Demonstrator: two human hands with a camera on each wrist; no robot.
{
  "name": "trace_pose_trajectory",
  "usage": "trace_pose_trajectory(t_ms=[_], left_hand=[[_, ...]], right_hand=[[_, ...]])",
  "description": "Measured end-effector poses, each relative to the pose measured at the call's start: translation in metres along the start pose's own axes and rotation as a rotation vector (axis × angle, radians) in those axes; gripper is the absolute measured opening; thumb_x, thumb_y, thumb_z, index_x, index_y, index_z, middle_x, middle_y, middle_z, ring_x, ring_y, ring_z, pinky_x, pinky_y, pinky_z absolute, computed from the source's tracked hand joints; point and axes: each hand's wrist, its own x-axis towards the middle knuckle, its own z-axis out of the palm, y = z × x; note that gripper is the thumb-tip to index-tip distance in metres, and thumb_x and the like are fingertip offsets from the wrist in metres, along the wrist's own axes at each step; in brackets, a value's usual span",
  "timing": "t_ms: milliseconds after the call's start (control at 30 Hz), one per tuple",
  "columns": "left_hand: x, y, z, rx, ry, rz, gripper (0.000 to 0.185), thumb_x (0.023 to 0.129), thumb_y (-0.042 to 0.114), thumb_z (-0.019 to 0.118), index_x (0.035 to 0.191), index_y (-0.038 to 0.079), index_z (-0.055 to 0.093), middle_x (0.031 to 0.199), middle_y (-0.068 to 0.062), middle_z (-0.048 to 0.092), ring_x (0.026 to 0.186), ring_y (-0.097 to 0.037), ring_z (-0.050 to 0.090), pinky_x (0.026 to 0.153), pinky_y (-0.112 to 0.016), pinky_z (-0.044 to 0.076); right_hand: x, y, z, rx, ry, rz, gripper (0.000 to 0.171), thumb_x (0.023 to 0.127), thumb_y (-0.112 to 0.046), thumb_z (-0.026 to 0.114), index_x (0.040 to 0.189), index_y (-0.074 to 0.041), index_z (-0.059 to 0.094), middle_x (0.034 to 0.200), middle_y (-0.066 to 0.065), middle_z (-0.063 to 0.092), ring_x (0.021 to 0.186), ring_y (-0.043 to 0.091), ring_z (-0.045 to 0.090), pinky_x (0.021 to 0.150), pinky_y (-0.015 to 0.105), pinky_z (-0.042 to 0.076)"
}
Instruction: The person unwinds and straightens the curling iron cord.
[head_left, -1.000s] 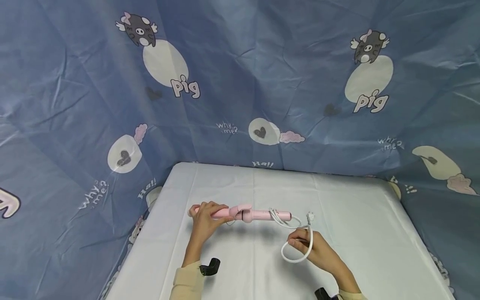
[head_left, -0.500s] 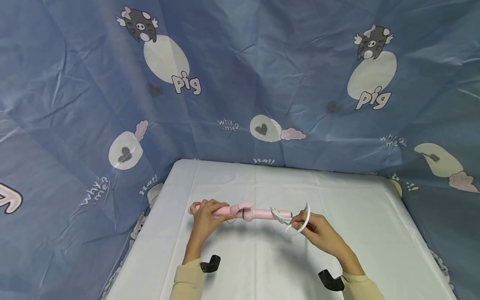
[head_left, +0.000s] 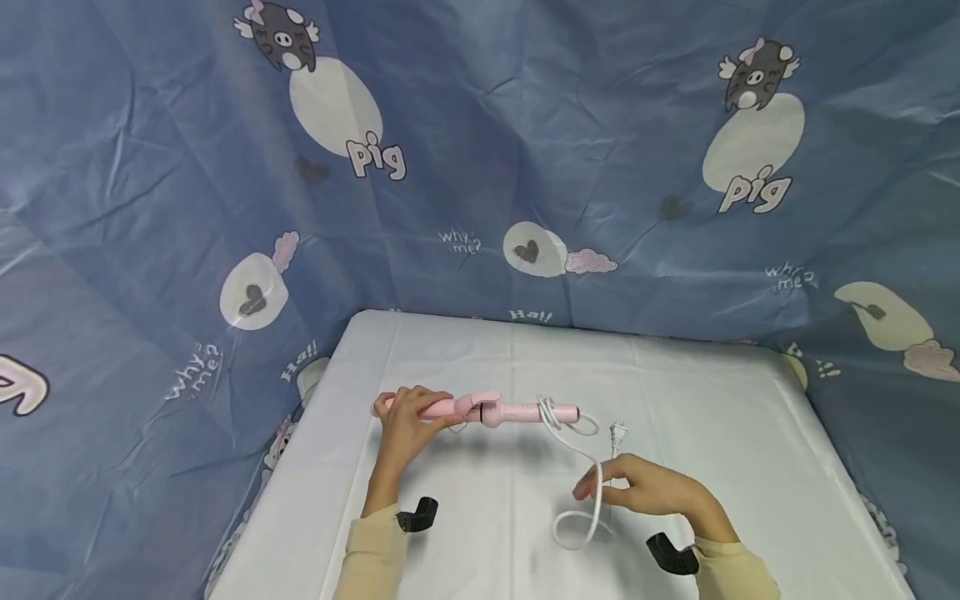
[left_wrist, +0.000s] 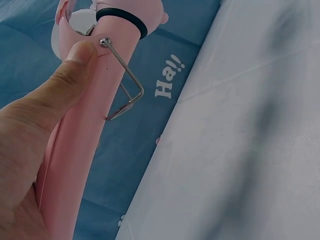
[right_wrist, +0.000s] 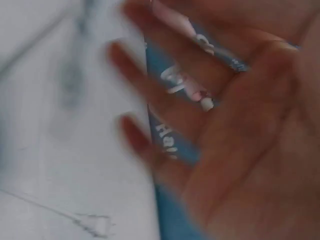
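Because a blue cartoon-print cloth (head_left: 480,167) hangs as a backdrop on three sides, the white worktop (head_left: 712,400) stands out as the one plain surface, and everything in use sits toward its middle.

Lying crosswise, roughly parallel to the far edge, the pink curling iron (head_left: 495,410) is lifted a little off the cloth at its left end, which seems to keep it steady while its cord is handled. The left hand (head_left: 405,425) grips the barrel end; the left wrist view shows the thumb (left_wrist: 75,70) pressed along the pink barrel (left_wrist: 85,150), just below the black ring and the wire stand (left_wrist: 125,85) that hinges out from it, so this hand is closed round the iron.

From the handle end the white power cord (head_left: 592,492) runs toward the near edge and curls into a loose loop, with a few turns already wound on the handle. Its plug (head_left: 618,433) lies on the worktop just beyond the right hand (head_left: 645,487). That hand meets the cord with its fingers lightly bent, apparently pinching it. The blurred right wrist view shows fingers (right_wrist: 165,65) mostly extended, so the grip looks light at best.
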Motion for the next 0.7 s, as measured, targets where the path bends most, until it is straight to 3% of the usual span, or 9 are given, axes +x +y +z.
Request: trace_pose_trajectory(t_ms=[67,200,267,367,500,567,633,700], left_hand=[[0.001,0.0,0.0,0.006,0.002,0.01,0.043,0.058,0.049,0.083,0.093,0.027,0.075,0.085,0.009,0.069,0.081,-0.011,0.051,0.095,-0.051,0.015],[0.002,0.005,0.001,0.014,0.011,0.021,0.042,0.058,0.05,0.083,0.092,0.027,0.074,0.084,0.009,0.068,0.08,-0.01,0.05,0.096,-0.051,0.015],[0.003,0.008,0.001,0.015,0.022,0.029,0.041,0.058,0.049,0.083,0.092,0.027,0.075,0.084,0.008,0.068,0.08,-0.011,0.05,0.097,-0.052,0.015],[0.003,0.014,0.003,0.025,0.027,0.03,0.041,0.058,0.048,0.083,0.092,0.026,0.075,0.083,0.007,0.068,0.08,-0.011,0.05,0.097,-0.053,0.014],[0.002,0.019,0.007,0.059,0.026,0.034,0.042,0.058,0.05,0.082,0.092,0.026,0.075,0.084,0.006,0.068,0.08,-0.012,0.051,0.095,-0.055,0.016],[0.001,0.021,0.007,0.074,0.031,0.036,0.042,0.058,0.05,0.082,0.092,0.026,0.075,0.084,0.006,0.068,0.079,-0.013,0.051,0.095,-0.055,0.017],[0.002,0.022,0.007,0.086,0.042,0.037,0.042,0.058,0.051,0.082,0.091,0.026,0.075,0.083,0.005,0.068,0.079,-0.014,0.051,0.094,-0.055,0.018],[0.002,0.022,0.007,0.094,0.054,0.034,0.042,0.058,0.05,0.082,0.091,0.025,0.075,0.083,0.005,0.068,0.079,-0.015,0.051,0.094,-0.055,0.018]], right_hand=[[0.0,0.008,-0.002,0.049,0.026,0.079,0.023,0.099,-0.02,0.048,0.114,-0.014,0.065,0.107,0.002,0.069,0.098,0.009,0.064,0.083,0.027,0.051],[0.012,0.015,-0.001,0.272,0.228,0.255,0.037,0.102,-0.028,0.041,0.12,-0.001,0.058,0.104,0.017,0.066,0.09,0.018,0.066,0.079,0.034,0.053],[0.023,0.013,0.006,0.349,0.304,0.312,0.045,0.102,-0.034,0.038,0.121,0.003,0.056,0.106,0.022,0.065,0.092,0.024,0.066,0.079,0.035,0.053],[0.04,0.009,0.027,0.426,0.336,0.333,0.052,0.102,-0.036,0.036,0.126,0.008,0.051,0.113,0.026,0.063,0.099,0.032,0.065,0.081,0.039,0.053],[0.06,0.003,0.057,0.632,0.406,0.333,0.054,0.102,-0.037,0.038,0.129,0.008,0.047,0.117,0.024,0.062,0.105,0.029,0.064,0.09,0.042,0.05],[0.068,0.001,0.067,0.743,0.471,0.338,0.052,0.1,-0.038,0.041,0.127,0.006,0.049,0.111,0.018,0.065,0.099,0.022,0.066,0.089,0.04,0.05],[0.074,-0.002,0.073,0.797,0.553,0.353,0.045,0.1,-0.036,0.044,0.119,0.003,0.054,0.098,0.008,0.065,0.084,0.014,0.065,0.08,0.034,0.052],[0.078,-0.004,0.075,0.783,0.637,0.368,0.035,0.099,-0.03,0.047,0.108,0.001,0.058,0.083,0.002,0.061,0.067,0.009,0.058,0.063,0.026,0.05]])
